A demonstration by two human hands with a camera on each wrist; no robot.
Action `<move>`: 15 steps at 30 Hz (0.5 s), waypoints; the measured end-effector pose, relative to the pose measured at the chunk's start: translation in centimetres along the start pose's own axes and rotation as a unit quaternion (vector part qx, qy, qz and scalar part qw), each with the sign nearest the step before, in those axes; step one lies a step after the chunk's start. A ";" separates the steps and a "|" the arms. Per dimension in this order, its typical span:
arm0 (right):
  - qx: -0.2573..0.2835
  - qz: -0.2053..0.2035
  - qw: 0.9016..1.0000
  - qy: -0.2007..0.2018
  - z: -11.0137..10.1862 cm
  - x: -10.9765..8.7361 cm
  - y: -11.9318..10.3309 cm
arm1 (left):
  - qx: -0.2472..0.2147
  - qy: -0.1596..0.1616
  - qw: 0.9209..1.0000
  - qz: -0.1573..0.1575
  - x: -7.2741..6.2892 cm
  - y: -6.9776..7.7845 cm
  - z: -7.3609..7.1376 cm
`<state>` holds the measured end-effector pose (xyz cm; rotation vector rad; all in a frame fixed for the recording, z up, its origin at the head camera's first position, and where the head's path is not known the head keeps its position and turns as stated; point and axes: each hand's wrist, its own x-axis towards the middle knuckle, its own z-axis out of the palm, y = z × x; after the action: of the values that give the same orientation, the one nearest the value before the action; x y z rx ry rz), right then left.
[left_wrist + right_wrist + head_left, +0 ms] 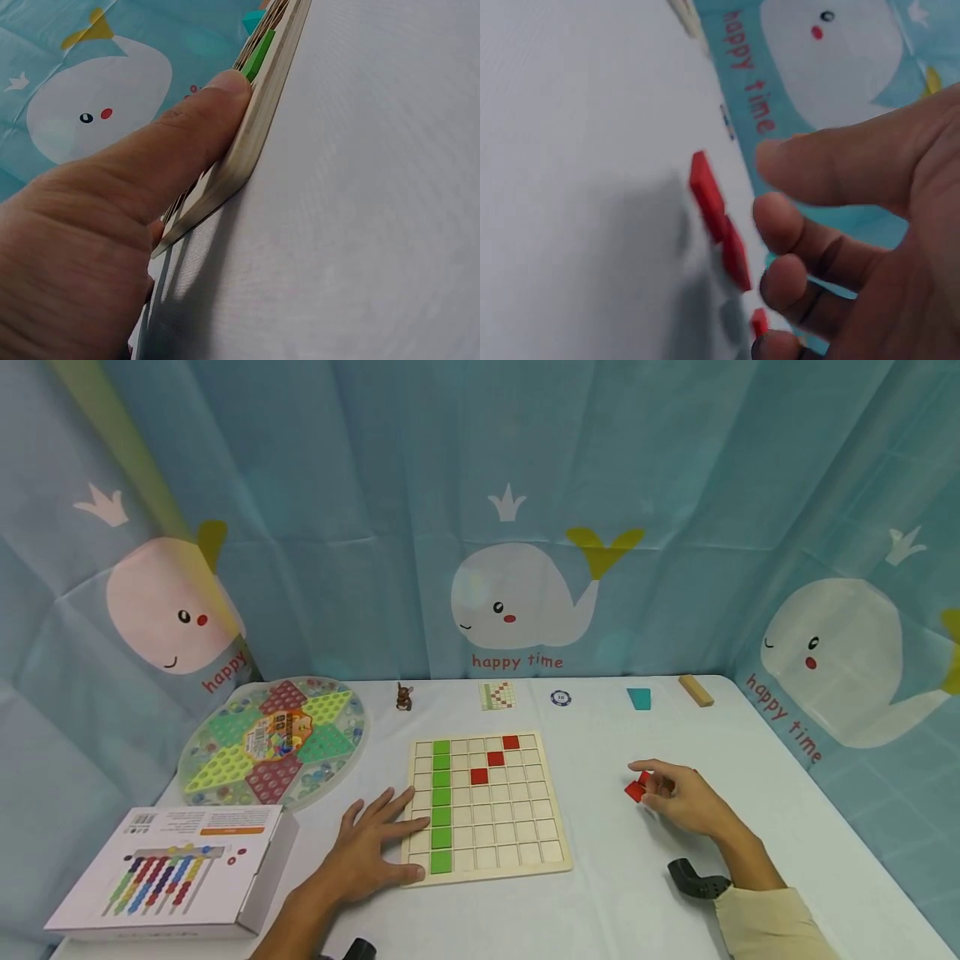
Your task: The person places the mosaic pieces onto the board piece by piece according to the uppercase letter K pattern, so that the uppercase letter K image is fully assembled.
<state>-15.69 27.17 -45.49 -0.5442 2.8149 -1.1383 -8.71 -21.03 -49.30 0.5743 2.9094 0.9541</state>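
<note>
A wooden grid board [517, 860] lies on the white table, with a column of green tiles [442, 817] and three red tiles [495, 759] on a diagonal. My left hand [367, 852] rests on its left edge with fingers spread. In the left wrist view the thumb [202, 112] lies on the board's corner, near a green tile [259, 56]. Over on the right, my right hand [686, 797] hovers by a few loose red tiles [635, 791]. Its fingers are loosely bent, and the right wrist view shows these red tiles [706, 187] apart from the fingertips.
Left of the board are a round Chinese checkers board [217, 727] and a white box [180, 827]. Along the back edge stand a small brown animal figure [404, 697], a pattern card [498, 696], a round chip [560, 697], a teal piece [639, 698] and a wooden block [696, 691].
</note>
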 end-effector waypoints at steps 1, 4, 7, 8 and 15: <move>-0.009 0.006 1.000 -0.003 0.1 0.0 0.2 | 0.001 -0.001 1.000 0.000 0.0 0.0 0.0; -0.042 0.017 0.999 -0.011 0.4 0.0 0.4 | 0.002 -0.002 1.000 0.000 0.0 0.0 0.0; -0.072 0.023 0.997 -0.009 0.7 0.1 0.3 | 0.002 -0.002 1.000 -0.002 -0.1 0.0 -0.1; -0.081 0.027 0.996 -0.008 0.8 0.1 0.2 | 0.002 -0.002 1.000 -0.002 -0.1 0.0 -0.1; -0.097 0.068 0.993 -0.014 1.4 0.1 -0.1 | 0.004 -0.005 1.000 -0.005 -0.2 -0.2 -0.1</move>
<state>-15.56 26.17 -46.44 -0.3671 2.9040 -0.8334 -8.60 -21.30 -49.36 0.5627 2.9060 0.9353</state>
